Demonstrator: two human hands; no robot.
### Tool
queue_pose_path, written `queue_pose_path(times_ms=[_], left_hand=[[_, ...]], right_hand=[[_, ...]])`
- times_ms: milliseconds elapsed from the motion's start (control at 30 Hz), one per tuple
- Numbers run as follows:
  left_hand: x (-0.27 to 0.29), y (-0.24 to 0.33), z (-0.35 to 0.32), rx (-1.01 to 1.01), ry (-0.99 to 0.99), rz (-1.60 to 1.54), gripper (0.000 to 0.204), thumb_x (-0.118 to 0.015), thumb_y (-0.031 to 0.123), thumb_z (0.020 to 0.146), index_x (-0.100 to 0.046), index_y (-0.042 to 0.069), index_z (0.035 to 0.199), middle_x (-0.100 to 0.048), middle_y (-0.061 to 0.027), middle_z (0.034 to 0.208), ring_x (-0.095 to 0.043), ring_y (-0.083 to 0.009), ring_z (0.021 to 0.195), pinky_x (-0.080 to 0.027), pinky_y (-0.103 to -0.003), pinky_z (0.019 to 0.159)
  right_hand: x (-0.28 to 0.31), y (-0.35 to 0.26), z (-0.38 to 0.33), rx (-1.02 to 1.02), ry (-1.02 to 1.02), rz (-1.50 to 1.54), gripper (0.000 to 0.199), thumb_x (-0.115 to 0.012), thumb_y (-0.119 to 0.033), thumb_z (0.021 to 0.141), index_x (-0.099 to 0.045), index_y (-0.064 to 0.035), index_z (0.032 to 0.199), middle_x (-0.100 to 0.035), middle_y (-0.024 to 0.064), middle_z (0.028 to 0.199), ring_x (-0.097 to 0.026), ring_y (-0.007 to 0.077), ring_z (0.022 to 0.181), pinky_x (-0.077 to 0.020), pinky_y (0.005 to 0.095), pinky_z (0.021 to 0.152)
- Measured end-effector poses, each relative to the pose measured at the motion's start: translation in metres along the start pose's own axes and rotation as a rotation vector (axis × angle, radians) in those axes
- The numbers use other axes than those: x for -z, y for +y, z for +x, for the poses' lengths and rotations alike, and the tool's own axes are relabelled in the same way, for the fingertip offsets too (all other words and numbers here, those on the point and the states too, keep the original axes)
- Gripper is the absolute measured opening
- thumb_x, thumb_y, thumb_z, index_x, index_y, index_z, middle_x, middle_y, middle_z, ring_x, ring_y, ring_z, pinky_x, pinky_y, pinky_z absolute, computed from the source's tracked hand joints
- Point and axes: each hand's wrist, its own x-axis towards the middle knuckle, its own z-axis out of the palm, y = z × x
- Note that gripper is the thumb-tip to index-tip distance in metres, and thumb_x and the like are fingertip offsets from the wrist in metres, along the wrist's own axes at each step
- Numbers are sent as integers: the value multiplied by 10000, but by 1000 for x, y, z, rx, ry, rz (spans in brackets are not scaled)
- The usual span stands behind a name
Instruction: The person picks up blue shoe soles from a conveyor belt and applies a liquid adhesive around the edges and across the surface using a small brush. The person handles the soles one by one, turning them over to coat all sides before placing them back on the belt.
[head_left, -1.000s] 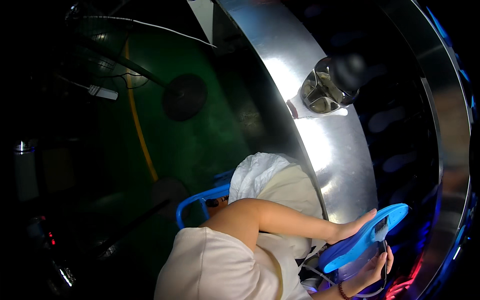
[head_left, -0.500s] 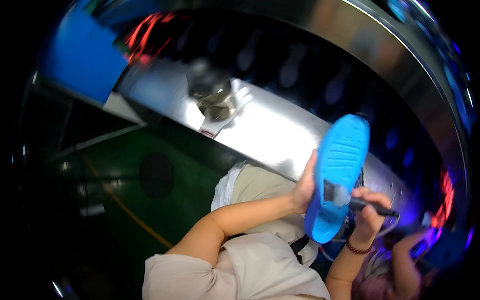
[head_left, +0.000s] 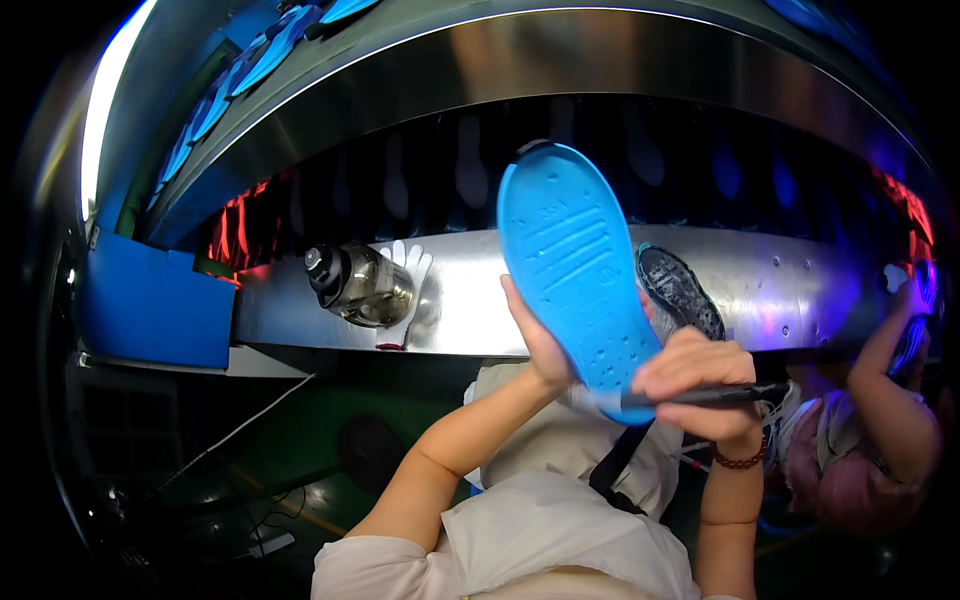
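A bright blue shoe sole (head_left: 572, 255) with ridges and small holes is held up at a slant over my lap. My left hand (head_left: 538, 345) grips its left edge, with the fingers hidden behind it. My right hand (head_left: 700, 385) is closed round the black handle of a brush (head_left: 735, 393), across the lower end of the sole. The brush's pale tip looks blurred against the sole's bottom edge. Behind my right hand, a dark shoe sole (head_left: 682, 288) with a teal edge lies on the metal bench (head_left: 460, 285).
A clear bottle with a black lid (head_left: 368, 287) and a white glove (head_left: 407, 265) rest on the bench to the left. Past the bench runs a dark opening under a curved metal hood (head_left: 450, 75). At the right, a co-worker's arm (head_left: 885, 350) reaches over the bench.
The sole has shifted left and up in the view, and now tilts the other way. The brush has gone from the sole's middle to its lower end. The view itself has turned.
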Motion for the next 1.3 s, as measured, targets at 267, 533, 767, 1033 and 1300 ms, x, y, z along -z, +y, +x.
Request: queue_pose_path(times_ms=[267,533,767,1033,1300], left_hand=[[-17,19,16,-228,-47,-3,1060,-52,848,664,-496,-18,1085,-591,-208,885,-590,-302,775,-498,-411,697],[-16,35,16,-175,-128,48,1012,-153,857,665,-460,36,1171,-571,-183,967,-575,-298,835,-463,-434,788],[-40,31,4,-87,62,-45,925,-231,767,751,-321,42,1319,-478,-193,1194,-528,-332,1032,-431,-474,891],[-1,58,-4,256,-290,188,671,-535,359,818,-299,-26,1314,-504,-157,1184,-540,-220,1033,-442,-328,888],[-8,76,1,739,-92,289,569,-512,328,838,-404,-34,1263,-537,-174,1137,-576,-219,953,-474,-312,827]], right_hand=[[2,-14,-11,67,52,-133,201,-675,25,613,-651,2,811,-664,137,828,-642,239,820,-470,325,746],[2,-12,-18,-5,112,-160,218,-709,36,598,-669,-1,809,-670,127,844,-625,257,843,-480,333,771],[-16,12,-20,-223,456,564,184,-613,32,736,-607,70,915,-625,209,964,-613,237,886,-478,314,824],[-4,-24,-4,-191,-30,73,238,-677,64,653,-658,27,887,-653,178,923,-655,247,839,-521,293,757],[-2,-40,2,-113,-278,-147,198,-695,1,680,-661,-12,874,-662,126,922,-662,218,808,-530,268,723]])
